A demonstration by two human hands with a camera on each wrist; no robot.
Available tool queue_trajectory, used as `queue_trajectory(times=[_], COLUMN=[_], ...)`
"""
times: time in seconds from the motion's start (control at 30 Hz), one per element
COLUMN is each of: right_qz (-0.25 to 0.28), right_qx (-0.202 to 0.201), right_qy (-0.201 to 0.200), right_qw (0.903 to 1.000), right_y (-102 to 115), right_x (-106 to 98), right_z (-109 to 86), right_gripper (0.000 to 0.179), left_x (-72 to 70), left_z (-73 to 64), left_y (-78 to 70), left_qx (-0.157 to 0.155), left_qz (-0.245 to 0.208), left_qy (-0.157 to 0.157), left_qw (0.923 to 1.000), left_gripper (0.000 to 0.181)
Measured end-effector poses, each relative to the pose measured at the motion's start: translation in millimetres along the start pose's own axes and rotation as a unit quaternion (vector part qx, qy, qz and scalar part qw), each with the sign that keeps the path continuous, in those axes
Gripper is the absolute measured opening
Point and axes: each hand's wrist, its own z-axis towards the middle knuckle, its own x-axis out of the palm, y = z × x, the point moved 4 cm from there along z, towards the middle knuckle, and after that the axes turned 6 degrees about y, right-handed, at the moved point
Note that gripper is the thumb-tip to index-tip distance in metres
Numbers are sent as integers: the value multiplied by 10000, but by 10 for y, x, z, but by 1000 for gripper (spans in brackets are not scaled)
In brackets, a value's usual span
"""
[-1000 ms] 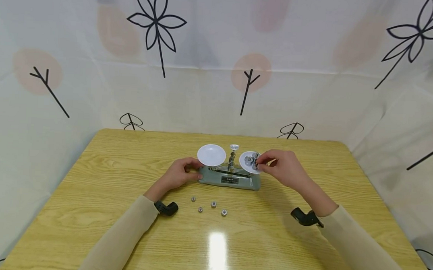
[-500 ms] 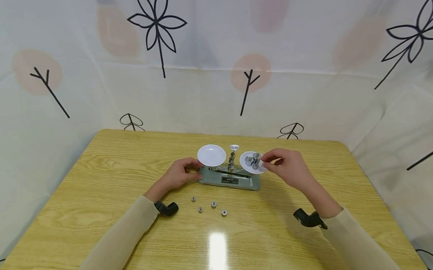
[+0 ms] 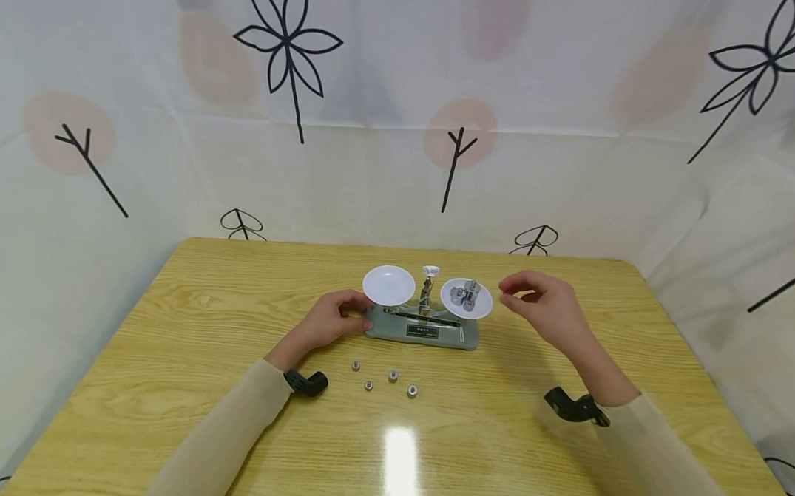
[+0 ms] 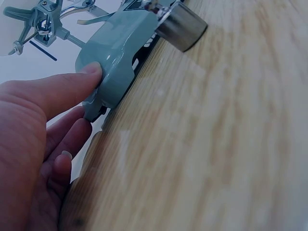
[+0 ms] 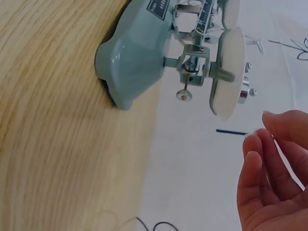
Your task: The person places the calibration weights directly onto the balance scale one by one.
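A grey-green balance scale (image 3: pixel 384 323) stands on the table, its left white pan (image 3: pixel 388 284) bare. On the right pan (image 3: pixel 483 306) several metal weights (image 3: pixel 470 295) sit bunched together, one of them tall. My left hand (image 3: pixel 331 320) holds the left end of the scale's base, thumb on the front face and fingers behind, as the left wrist view shows. Just right of the right pan, my right hand (image 3: pixel 546 308) hovers in the air with fingers loosely bent and nothing between them. The right wrist view shows a gap between its fingertips (image 5: pixel 268 115) and the pan.
Several small metal weights (image 3: pixel 393 376) stand on the wooden table (image 3: pixel 283 435) in front of the scale. One weight (image 4: pixel 183 28) looms close in the left wrist view. A patterned white cloth (image 3: pixel 374 180) hangs behind and at both sides.
My right hand has let go of a weight on the right pan and drawn back to the right. My left hand has stayed at the base.
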Motion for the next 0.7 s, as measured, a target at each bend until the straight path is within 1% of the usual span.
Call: queue_trajectory(times=[0.17,0.47,0.6,0.7], right_qz=[147,771,1006,1228], right_qx=[175,678,840,975], right_qy=[-60,81,254,544], right_qw=[9997,9947,9911,9861], right_y=[-122,-338,-417,-472], right_x=[7,91,163,247], right_z=[-16,-32,-41,-50], right_gripper=[20,30,34,38], left_x=[-1,3,8,9], left_z=[-6,4,9,7], left_y=[2,12,11,1], left_qx=[14,19,24,-16], left_qz=[87,-23,-49,-28], left_qy=[11,-4,4,41], left_qw=[10000,10000,10000,10000], left_gripper=[33,35,37,38])
